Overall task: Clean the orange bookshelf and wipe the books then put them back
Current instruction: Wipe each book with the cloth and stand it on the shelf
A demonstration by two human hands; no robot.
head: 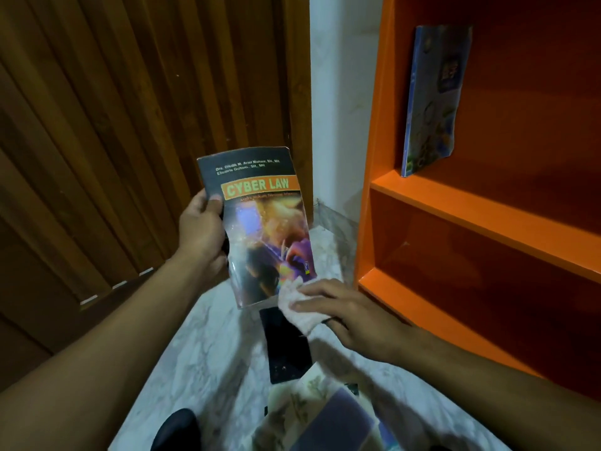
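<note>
My left hand (201, 227) grips a paperback titled "Cyber Law" (260, 222) by its spine side and holds it upright above the floor. My right hand (344, 315) presses a white cloth (300, 307) against the book's lower right corner. The orange bookshelf (487, 216) stands at the right. A blue book (432, 99) leans against the left wall of its upper compartment. The compartments below it show no books.
A black book (286, 346) lies flat on the marble floor (201, 359) under my hands. More books (325, 415) are stacked at the bottom of the view. A brown slatted wooden door (130, 125) fills the left. A white wall strip (341, 109) separates door and shelf.
</note>
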